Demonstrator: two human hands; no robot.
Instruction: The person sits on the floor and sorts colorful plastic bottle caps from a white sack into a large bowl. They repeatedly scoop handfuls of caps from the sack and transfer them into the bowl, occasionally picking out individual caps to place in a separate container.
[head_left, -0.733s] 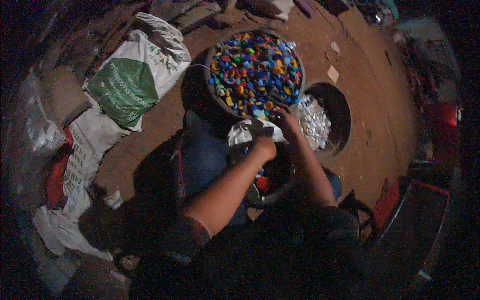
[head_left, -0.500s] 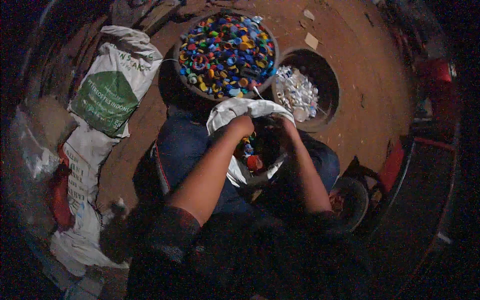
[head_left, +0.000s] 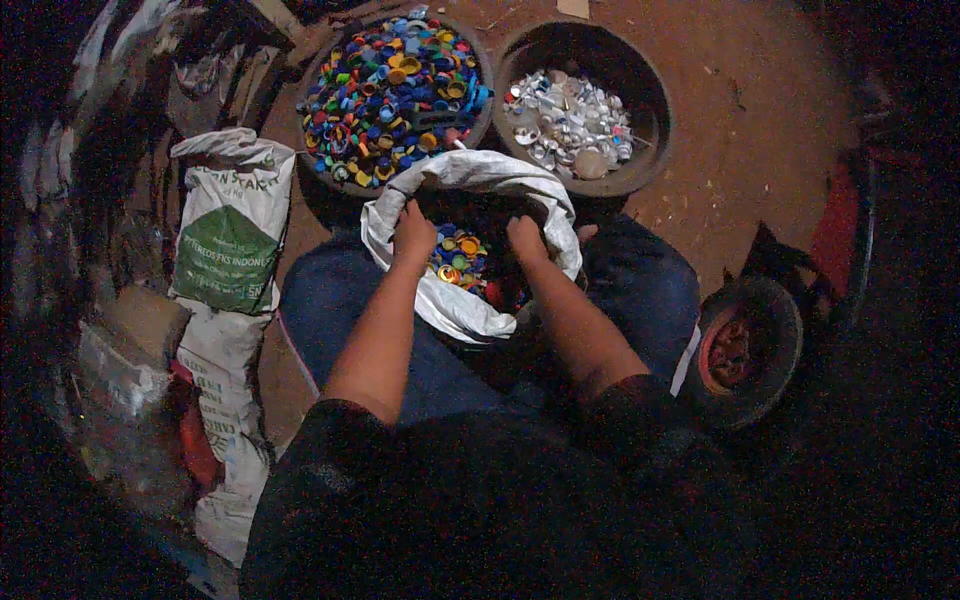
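Between my legs stands a white woven sack (head_left: 465, 310) with its mouth rolled open. Colourful plastic bottle caps (head_left: 460, 255) lie inside it, and a red one shows low in the dark right part. My left hand (head_left: 413, 238) is inside the mouth by the left wall, its fingers curled closed. Across the opening, my right hand (head_left: 525, 238) is also closed, over the dark interior short of the right wall. Whatever either hand grips is hidden from this view.
Just beyond the sack stand a round tub (head_left: 487, 85) heaped with coloured caps and a dark tub (head_left: 655, 85) of white and clear caps. A printed white and green sack (head_left: 235, 225) lies at left. A round dark container (head_left: 780, 350) sits at right.
The view has shifted, bringing the dark tub more fully into sight. My hands now show more plainly inside the sack's mouth, and more of the caps within are visible.
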